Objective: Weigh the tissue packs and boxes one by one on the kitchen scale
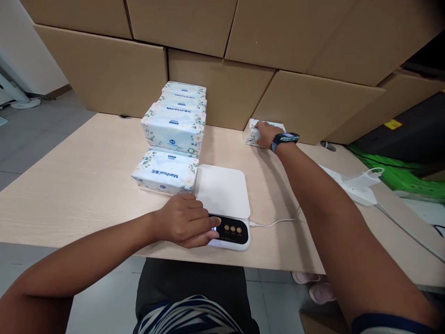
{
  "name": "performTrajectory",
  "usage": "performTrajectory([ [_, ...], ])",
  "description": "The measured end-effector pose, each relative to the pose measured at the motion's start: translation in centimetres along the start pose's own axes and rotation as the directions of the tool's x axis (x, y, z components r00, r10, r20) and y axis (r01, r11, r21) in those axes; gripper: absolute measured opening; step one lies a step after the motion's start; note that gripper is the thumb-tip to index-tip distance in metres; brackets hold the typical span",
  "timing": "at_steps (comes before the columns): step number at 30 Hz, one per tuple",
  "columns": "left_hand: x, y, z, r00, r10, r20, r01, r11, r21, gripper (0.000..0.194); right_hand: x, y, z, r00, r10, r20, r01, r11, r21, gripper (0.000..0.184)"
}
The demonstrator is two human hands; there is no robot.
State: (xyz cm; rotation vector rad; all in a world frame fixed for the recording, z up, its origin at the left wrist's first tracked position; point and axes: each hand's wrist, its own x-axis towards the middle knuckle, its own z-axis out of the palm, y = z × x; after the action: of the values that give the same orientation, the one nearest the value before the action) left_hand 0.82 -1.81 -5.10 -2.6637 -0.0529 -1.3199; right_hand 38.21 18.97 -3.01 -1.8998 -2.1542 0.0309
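Note:
My left hand (187, 221) is closed, its fingers curled with thumb and index at the dark display panel of a white digital scale (223, 190). Nothing shows between those fingers. Beside the scale's platform lies a soft pack of tissues (166, 171), white and pale blue with flowers and the word Manhua. Behind it, several more such packs (174, 125) are stacked in a row. At the back of the table, my right hand (268, 134) grips another tissue pack (251, 134) next to the cardboard boxes. Part of that pack is hidden under the hand.
Large cardboard boxes (215, 88) form a wall along the table's back edge. A white cable (274, 223) runs right from the scale. On the right lie a white power strip (358, 192) with a plug, a grey cord and green material (406, 178). Pink shoes (321, 293) are under the table (86, 185).

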Motion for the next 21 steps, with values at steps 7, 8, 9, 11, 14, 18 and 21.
performTrajectory([
  [7, 0.0, -0.1, -0.2, 0.999, 0.014, -0.036, -0.013, 0.999, 0.034, 0.028, -1.2, -4.8, -2.4, 0.984, 0.164, 0.074, -0.151, 0.976, -0.158, 0.047],
  [8, 0.0, -0.1, -0.1, 0.999, 0.018, -0.036, -0.016, 0.999, 0.038, 0.027, -1.1, -5.6, -2.7, 0.982, 0.179, 0.065, -0.166, 0.972, -0.164, 0.048],
  [9, 0.0, -0.1, -0.1, 0.999, 0.024, -0.036, -0.022, 0.999, 0.046, 0.027, -1.0, -6.5, -2.9, 0.981, 0.185, 0.054, -0.174, 0.971, -0.163, 0.052],
  [11, 0.2, -0.4, -0.2, 0.998, 0.05, -0.034, -0.047, 0.996, 0.074, 0.028, -1.0, -8.5, -3.4, 0.984, 0.173, 0.041, -0.165, 0.976, -0.145, 0.071],
  [14, 1.2, -1.2, -1.8, 0.983, 0.178, -0.043, -0.166, 0.966, 0.201, 0.029, -2.5, -11.8, -4.5, 0.995, 0.095, -0.013, -0.095, 0.995, 0.029, 0.103],
  [18, 2.0, -3.0, -7.3, 0.967, 0.131, -0.22, -0.009, 0.876, 0.481, 0.024, -9.3, -15.3, -6.3, 0.966, -0.028, -0.258, 0.172, 0.815, 0.554, 0.101],
  [21, 0.3, -5.1, -11.3, 0.656, -0.264, -0.707, 0.539, 0.819, 0.195, 0.047, -15.2, -17.0, -6.5, 0.946, -0.013, -0.325, 0.281, 0.536, 0.796, 0.105],
])
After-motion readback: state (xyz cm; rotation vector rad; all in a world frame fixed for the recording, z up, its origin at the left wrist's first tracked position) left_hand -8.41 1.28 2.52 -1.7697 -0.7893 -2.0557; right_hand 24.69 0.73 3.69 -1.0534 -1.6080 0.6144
